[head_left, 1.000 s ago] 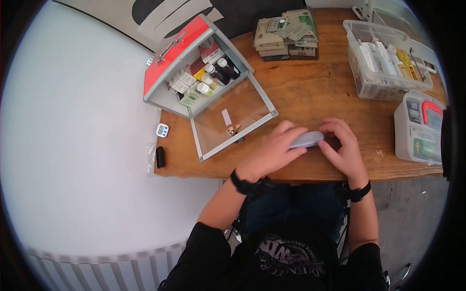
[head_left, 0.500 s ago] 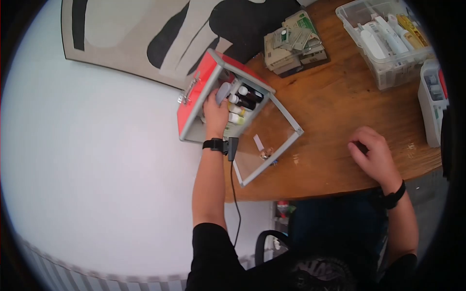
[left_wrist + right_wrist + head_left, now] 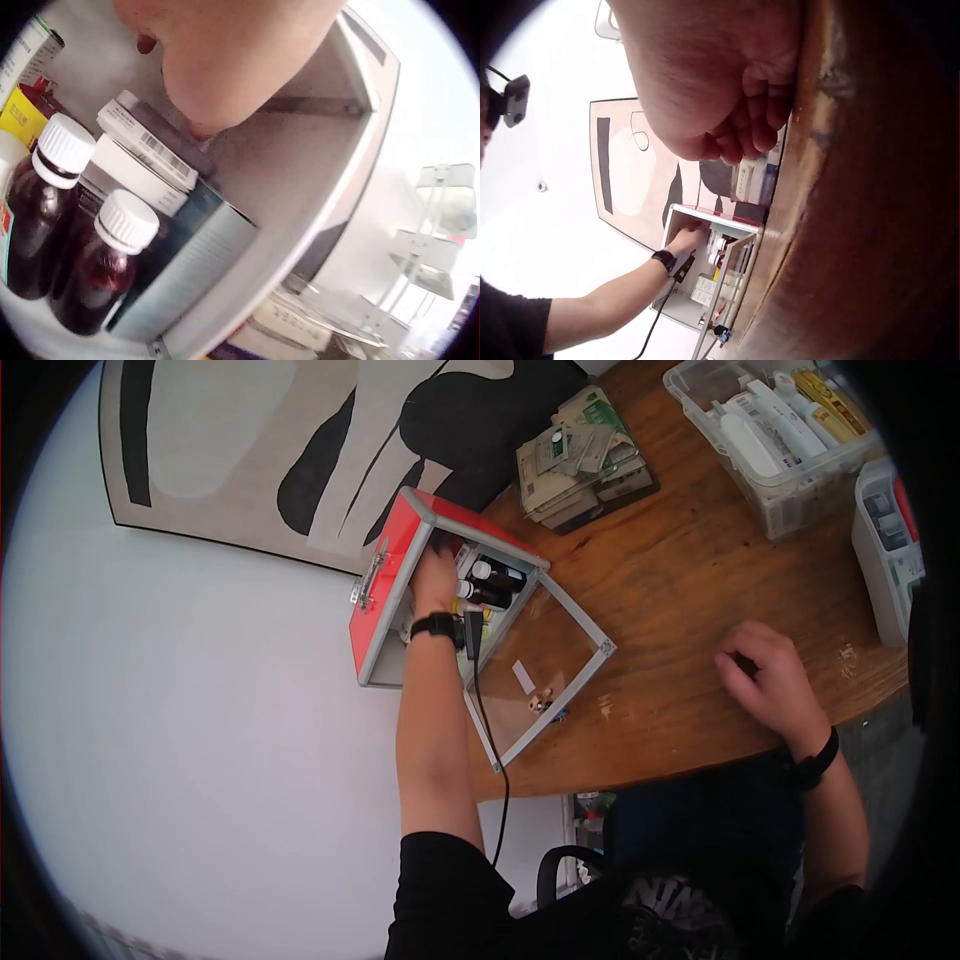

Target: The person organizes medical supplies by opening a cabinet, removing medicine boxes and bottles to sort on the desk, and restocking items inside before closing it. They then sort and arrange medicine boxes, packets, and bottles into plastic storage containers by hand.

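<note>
In the head view, the left hand [image 3: 433, 580] reaches into the upper part of a red case with grey edges [image 3: 395, 622]; its fingertips are hidden. From the left wrist the hand [image 3: 232, 64] appears above small white cartons [image 3: 142, 142], beside dark bottles with white caps [image 3: 94, 277] and a blue-grey box [image 3: 195, 259]. Whether it holds anything cannot be told. The right hand [image 3: 765, 675] rests on the wooden table, fingers loosely curled, nothing visible in it; the right wrist view shows its palm side [image 3: 705, 82].
The case's clear door [image 3: 540, 670] lies swung out over the table [image 3: 680, 600], with a pink strip and small trinkets by it. Stacked packets [image 3: 585, 460] stand behind. Two plastic bins [image 3: 775, 510] are at the right, and a cable hangs from the left wrist.
The left hand carried a grey-lavender oval item from the table into the case and has moved deeper; the item is out of sight. The right hand let go of it and stays on the table.
</note>
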`<action>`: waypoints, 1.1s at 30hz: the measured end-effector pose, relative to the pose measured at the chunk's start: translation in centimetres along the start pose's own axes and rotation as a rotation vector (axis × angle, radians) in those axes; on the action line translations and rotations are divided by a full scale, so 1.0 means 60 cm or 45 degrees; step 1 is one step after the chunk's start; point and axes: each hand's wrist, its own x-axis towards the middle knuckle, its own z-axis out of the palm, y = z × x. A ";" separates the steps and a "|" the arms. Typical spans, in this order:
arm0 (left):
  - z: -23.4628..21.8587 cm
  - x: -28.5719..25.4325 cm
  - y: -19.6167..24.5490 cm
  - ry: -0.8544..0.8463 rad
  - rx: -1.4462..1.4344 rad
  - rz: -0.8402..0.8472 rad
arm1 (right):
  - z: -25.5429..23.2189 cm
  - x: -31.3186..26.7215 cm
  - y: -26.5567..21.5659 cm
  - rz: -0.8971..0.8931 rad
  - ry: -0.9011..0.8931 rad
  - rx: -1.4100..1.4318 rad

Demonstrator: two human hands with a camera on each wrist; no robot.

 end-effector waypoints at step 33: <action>-0.224 -0.224 -0.123 0.148 0.093 0.064 | 0.019 -0.008 0.004 0.054 -0.016 -0.266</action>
